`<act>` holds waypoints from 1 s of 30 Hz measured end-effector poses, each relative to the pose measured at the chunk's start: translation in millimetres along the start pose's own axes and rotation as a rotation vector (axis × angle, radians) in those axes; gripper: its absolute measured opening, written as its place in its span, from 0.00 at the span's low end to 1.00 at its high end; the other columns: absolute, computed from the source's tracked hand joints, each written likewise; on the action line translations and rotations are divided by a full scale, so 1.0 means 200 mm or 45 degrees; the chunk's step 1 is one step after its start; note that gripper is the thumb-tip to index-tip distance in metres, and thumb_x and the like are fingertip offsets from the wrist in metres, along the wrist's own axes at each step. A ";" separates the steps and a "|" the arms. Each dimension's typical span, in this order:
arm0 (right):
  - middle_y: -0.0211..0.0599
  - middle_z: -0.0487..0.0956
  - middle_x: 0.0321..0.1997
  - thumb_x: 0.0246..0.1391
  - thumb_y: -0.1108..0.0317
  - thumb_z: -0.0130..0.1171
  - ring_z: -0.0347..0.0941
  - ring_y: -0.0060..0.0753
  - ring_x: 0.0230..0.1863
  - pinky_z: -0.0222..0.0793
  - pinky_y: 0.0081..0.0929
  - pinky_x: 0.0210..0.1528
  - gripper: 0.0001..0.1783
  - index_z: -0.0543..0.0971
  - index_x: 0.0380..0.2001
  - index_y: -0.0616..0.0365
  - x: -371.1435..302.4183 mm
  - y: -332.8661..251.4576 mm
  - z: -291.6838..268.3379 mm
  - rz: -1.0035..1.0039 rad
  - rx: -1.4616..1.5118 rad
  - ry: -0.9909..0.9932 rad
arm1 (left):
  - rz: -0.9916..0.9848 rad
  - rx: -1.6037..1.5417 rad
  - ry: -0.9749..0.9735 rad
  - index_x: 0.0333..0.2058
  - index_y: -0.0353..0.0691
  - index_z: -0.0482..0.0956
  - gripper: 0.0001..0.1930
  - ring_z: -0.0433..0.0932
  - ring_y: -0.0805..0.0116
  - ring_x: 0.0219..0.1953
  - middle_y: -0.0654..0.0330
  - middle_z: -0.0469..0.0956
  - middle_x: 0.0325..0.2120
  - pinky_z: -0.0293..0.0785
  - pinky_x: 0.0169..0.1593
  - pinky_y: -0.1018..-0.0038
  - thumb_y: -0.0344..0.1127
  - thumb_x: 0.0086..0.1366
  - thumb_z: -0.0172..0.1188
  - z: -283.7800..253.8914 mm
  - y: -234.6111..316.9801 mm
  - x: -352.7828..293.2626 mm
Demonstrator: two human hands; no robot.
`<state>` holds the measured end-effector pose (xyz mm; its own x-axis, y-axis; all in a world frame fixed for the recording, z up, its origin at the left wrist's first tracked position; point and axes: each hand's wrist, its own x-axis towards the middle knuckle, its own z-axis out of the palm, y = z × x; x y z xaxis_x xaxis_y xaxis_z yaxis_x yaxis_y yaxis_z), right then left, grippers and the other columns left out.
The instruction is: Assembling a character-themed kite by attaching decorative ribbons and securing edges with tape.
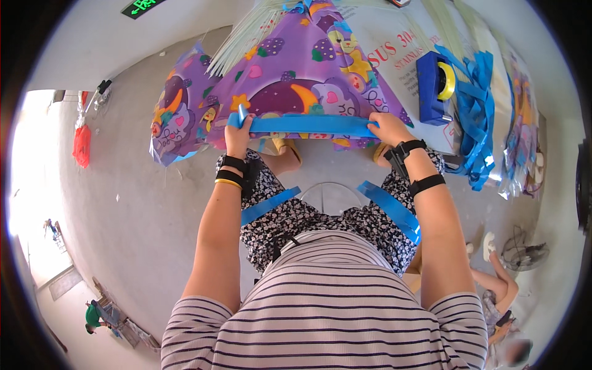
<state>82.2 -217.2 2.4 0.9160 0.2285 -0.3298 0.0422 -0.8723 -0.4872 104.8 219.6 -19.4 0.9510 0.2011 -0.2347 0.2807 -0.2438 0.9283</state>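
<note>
A flat blue strip (308,125) is stretched level between my two hands, along the near edge of a purple printed sheet (277,74) with moons, stars and cartoon animals. My left hand (237,137) pinches the strip's left end, and a short bit of it sticks up past the thumb. At the other end my right hand (390,129) has its fingers closed on the strip by the sheet's right corner. Whether the fingers also grip the sheet is hidden. Both wrists wear black bands. More blue strip (271,205) lies across my left thigh, and another blue strip (391,213) across my right.
A blue tape dispenser (435,92) with a yellow roll stands on the white work surface (401,68). Right of it hangs a bundle of blue strips (478,123). Thin pale rods (246,37) lie at the back. A fan (524,250) and a seated person (496,290) are at the right.
</note>
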 end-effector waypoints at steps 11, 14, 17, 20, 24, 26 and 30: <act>0.49 0.83 0.43 0.61 0.59 0.58 0.79 0.55 0.48 0.74 0.49 0.50 0.14 0.81 0.44 0.55 0.01 -0.06 -0.03 0.108 -0.098 -0.099 | 0.428 0.921 0.690 0.57 0.41 0.74 0.26 0.64 0.45 0.65 0.47 0.67 0.63 0.61 0.64 0.53 0.35 0.60 0.68 -0.12 0.15 -0.04; 0.49 0.83 0.42 0.61 0.59 0.58 0.79 0.55 0.47 0.73 0.50 0.50 0.13 0.80 0.44 0.55 0.00 -0.05 -0.04 0.135 -0.115 -0.114 | 1.015 0.934 -0.010 0.60 0.41 0.72 0.28 0.63 0.46 0.67 0.50 0.68 0.63 0.58 0.68 0.52 0.38 0.62 0.66 0.15 0.30 -0.17; 0.48 0.83 0.42 0.61 0.59 0.58 0.79 0.55 0.48 0.73 0.50 0.50 0.13 0.80 0.44 0.54 0.02 -0.07 -0.03 0.067 -0.141 -0.100 | 1.193 1.087 -0.551 0.66 0.44 0.66 0.33 0.56 0.48 0.73 0.53 0.63 0.68 0.49 0.74 0.47 0.48 0.66 0.62 0.34 0.31 -0.25; 0.48 0.83 0.42 0.61 0.59 0.58 0.79 0.55 0.48 0.73 0.51 0.49 0.13 0.79 0.44 0.54 0.03 -0.07 -0.01 0.014 -0.175 -0.082 | 1.176 1.390 -0.589 0.71 0.48 0.60 0.38 0.52 0.48 0.75 0.53 0.57 0.71 0.47 0.74 0.41 0.54 0.67 0.61 0.37 0.21 -0.23; 0.47 0.83 0.41 0.60 0.60 0.59 0.79 0.55 0.47 0.73 0.50 0.49 0.13 0.79 0.43 0.55 0.00 -0.01 0.01 0.019 -0.136 -0.030 | 1.194 1.503 -0.662 0.75 0.50 0.52 0.44 0.45 0.48 0.77 0.52 0.48 0.75 0.43 0.74 0.38 0.58 0.66 0.60 0.34 0.12 -0.26; 0.47 0.84 0.40 0.60 0.61 0.60 0.79 0.55 0.46 0.73 0.50 0.48 0.12 0.78 0.43 0.55 -0.01 -0.02 0.01 0.038 -0.102 0.013 | 1.184 1.548 -0.672 0.75 0.51 0.51 0.46 0.42 0.48 0.78 0.52 0.45 0.76 0.41 0.74 0.38 0.59 0.65 0.60 0.32 0.08 -0.25; 0.47 0.84 0.37 0.57 0.64 0.64 0.80 0.53 0.45 0.74 0.49 0.46 0.14 0.75 0.44 0.54 -0.02 -0.01 0.04 0.089 0.025 0.160 | 1.153 1.561 -0.630 0.75 0.51 0.50 0.46 0.41 0.48 0.78 0.53 0.42 0.77 0.41 0.74 0.38 0.57 0.65 0.62 0.32 0.07 -0.25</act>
<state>74.8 -213.5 -1.7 0.9593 0.1106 -0.2598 -0.0298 -0.8753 -0.4826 69.8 144.8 -13.2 0.7319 -0.6793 -0.0536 -0.6746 -0.7335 0.0832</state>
